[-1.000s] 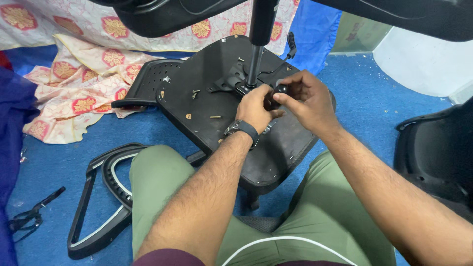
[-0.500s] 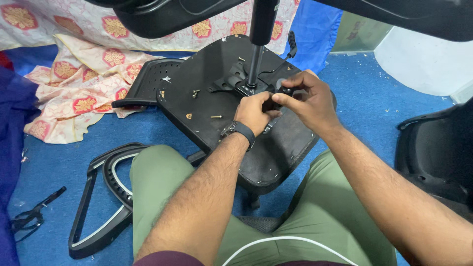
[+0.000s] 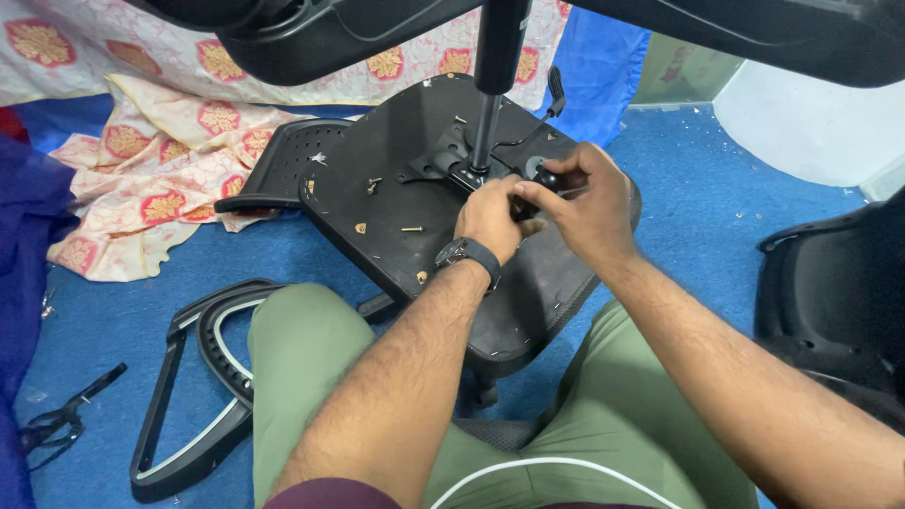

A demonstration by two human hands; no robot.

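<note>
An upturned black chair seat [image 3: 396, 254] lies on the blue carpet in front of my knees, with a black gas-lift column [image 3: 492, 85] standing up from its metal mechanism plate [image 3: 443, 165]. My left hand [image 3: 490, 219], a dark watch on its wrist, and my right hand [image 3: 589, 203] meet at the base of the column. Both close around a small black part [image 3: 547, 179] on the mechanism. Loose screws [image 3: 412, 229] lie on the seat underside to the left of my hands.
A black armrest frame [image 3: 193, 377] lies on the carpet at lower left, with a dark pair of pliers [image 3: 57, 415] beyond it. Floral cloth [image 3: 141, 179] is bunched at the left. Another black chair shell [image 3: 830, 292] stands at the right; a perforated black panel [image 3: 283, 165] sits behind the seat.
My right hand has shifted slightly up and over the black part, and my left hand stays against it. The seat has not moved.
</note>
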